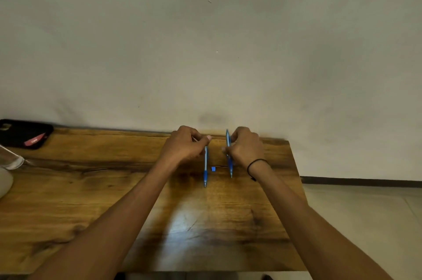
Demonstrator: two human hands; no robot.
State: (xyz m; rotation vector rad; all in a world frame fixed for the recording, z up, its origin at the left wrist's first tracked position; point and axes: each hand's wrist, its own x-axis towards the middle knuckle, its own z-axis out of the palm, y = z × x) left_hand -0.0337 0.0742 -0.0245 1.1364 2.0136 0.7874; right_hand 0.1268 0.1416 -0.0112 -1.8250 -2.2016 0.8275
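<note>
Left grip (187, 145) pinches the upper end of the left pen (205, 165), thumb and curled fingers closed round the barrel. Right grip (245, 146) does the same on the right pen (230, 167), but lower down, so that pen's top sticks out above the knuckles.

Both pens run parallel with their tips pointing back toward the person, over the far middle of the counter (91, 188), near the wall (205, 39). A small blue piece (213, 169) lies on the wood between them, apart from both.

My read on why: the pens are held like a pair of tongs, one on each side, to squeeze or nudge the piece without fingers touching it. Gripping high gives reach but poor tip control, more so on the left. I can't tell whether either tip touches the wood.

Looks:
- Pens: slim, light-blue translucent barrels, darker blue sleeve near the tip, fine metal points. They seem to be a matching pair.
- Piece: tiny, flat-looking, squarish, bright blue. Likely light and easy to flick away.

Off to the far left: a black phone case (22, 133) and a clear glass item (11, 161), both well clear of the work. The right wrist wears a black band (257, 162).
</note>
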